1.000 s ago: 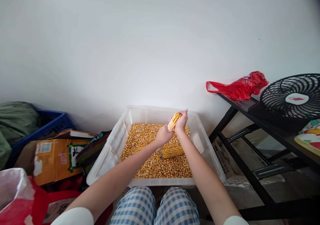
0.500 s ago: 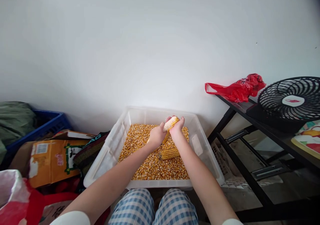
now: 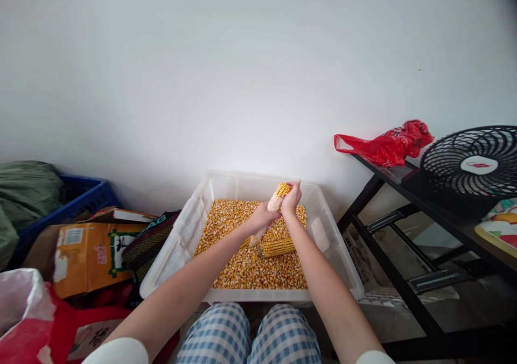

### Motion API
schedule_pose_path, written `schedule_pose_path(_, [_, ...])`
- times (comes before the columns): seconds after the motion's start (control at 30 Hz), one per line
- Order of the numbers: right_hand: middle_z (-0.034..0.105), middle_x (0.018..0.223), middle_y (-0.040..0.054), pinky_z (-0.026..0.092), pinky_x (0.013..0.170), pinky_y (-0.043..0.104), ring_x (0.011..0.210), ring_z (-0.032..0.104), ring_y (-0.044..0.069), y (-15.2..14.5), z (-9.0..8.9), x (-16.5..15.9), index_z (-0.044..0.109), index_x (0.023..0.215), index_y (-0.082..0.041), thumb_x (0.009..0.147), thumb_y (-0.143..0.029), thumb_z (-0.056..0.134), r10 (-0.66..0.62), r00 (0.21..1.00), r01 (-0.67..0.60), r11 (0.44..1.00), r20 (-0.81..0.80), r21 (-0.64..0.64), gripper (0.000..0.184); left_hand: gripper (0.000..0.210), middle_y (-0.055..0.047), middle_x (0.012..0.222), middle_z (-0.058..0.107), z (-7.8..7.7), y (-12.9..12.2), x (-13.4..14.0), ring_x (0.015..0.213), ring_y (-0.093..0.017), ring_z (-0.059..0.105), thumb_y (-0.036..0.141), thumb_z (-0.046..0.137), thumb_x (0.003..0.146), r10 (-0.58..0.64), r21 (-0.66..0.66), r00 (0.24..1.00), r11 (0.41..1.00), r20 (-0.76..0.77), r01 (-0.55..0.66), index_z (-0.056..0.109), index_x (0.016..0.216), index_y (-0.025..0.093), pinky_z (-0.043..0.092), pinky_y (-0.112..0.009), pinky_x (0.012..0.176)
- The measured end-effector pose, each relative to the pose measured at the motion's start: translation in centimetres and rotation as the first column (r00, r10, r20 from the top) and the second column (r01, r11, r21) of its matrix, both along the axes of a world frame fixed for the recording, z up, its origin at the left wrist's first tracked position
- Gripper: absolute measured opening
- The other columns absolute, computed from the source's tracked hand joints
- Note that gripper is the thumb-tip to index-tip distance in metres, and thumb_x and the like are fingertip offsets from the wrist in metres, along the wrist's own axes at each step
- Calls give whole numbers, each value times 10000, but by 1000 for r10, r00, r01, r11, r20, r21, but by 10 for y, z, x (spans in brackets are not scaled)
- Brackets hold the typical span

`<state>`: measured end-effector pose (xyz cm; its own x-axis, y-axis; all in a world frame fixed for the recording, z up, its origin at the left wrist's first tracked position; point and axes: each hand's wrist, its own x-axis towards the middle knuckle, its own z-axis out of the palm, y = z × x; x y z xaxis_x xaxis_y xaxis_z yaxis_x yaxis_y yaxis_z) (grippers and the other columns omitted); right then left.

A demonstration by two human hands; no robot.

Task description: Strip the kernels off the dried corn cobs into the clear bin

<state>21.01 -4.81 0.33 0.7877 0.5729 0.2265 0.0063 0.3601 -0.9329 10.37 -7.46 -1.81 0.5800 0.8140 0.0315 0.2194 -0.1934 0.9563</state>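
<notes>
My left hand (image 3: 262, 217) is closed around the middle of a corn cob (image 3: 276, 200), which is tilted with its top leaning right. Much of the cob is bare and pale; yellow kernels remain around its upper end. My right hand (image 3: 292, 197) grips that upper end from the right, with the thumb pointing up. Beneath both hands, a corn cob full of kernels (image 3: 278, 247) lies on a layer of loose corn kernels (image 3: 254, 272). All of this is inside a translucent plastic tub (image 3: 169, 256) in front of my knees.
On the right, a black table (image 3: 436, 205) bears a red plastic bag (image 3: 390, 144) and a black fan (image 3: 476, 162). To the left are a cardboard box (image 3: 91, 253), a blue crate (image 3: 91, 183), a mesh bag (image 3: 147, 245) and a red-and-white bag (image 3: 30, 321). A white wall (image 3: 258, 73) rises behind the tub.
The held cob has turned more upright, showing its bare side and the kernels at its top. My right hand has rolled inward around the upper end.
</notes>
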Motion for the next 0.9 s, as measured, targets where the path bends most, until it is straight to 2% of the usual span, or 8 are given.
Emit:
schedule_pose_path(0.13, [589,597,28,414,533,223,566,550,117,2,1,20,554,589,-163,815,-554,259,26,1000,-26,999,-2,-29,539,325,49,520,468,9,6,-15,390,-67,415,343,636,661,-165,-246,966,946,199,212,480,871,151,374,-196,392])
schedule_pose_path(0.23, [595,585,29,415,499,220,538,557,119,0,8,26,559,642,-161,808,-568,239,252,953,-254,967,-170,8,543,372,7,612,538,13,11,-21,463,-88,491,361,678,616,-220,-316,958,910,183,269,504,863,144,428,-216,442])
schedule_pose_path(0.37, [538,469,14,413,448,237,431,517,124,-4,15,13,533,609,-162,797,-578,265,519,818,-532,847,-247,20,529,406,7,664,552,9,15,-19,482,-92,500,344,688,601,-230,-300,964,918,132,260,525,917,147,443,-224,466])
schedule_pose_path(0.47, [522,450,10,408,431,234,405,503,118,-8,17,-2,520,575,-157,797,-571,296,527,816,-539,842,-237,17,520,315,4,640,546,3,16,-15,481,-94,491,342,632,656,-195,-186,979,961,66,204,534,871,132,440,-227,489])
schedule_pose_path(0.57, [533,458,20,430,450,251,425,528,131,-11,19,-9,499,563,-158,803,-546,288,517,786,-529,846,-339,62,503,273,-27,691,585,1,16,-13,565,-131,547,375,556,717,31,122,988,992,-149,-13,548,859,142,430,-232,541])
schedule_pose_path(0.63, [528,446,21,454,480,274,443,546,145,-13,18,-9,478,564,-164,814,-507,246,482,737,-498,861,-474,102,484,249,-52,753,615,2,15,-13,688,-178,589,370,519,746,263,397,908,910,-325,-121,551,877,161,425,-252,613])
schedule_pose_path(0.73, [526,438,24,472,507,296,459,562,155,-13,13,-7,450,580,-177,821,-419,183,385,665,-402,907,-640,127,433,198,-90,848,624,6,10,-12,798,-220,598,276,457,783,512,650,714,753,-477,-105,522,936,169,414,-288,683])
schedule_pose_path(0.9, [475,391,-6,473,488,306,387,519,144,-11,5,-7,379,559,-200,815,-375,181,290,710,-270,954,-642,132,367,206,-112,887,619,5,-1,-2,807,-218,603,223,408,808,510,661,649,750,-565,-14,473,991,152,415,-293,702])
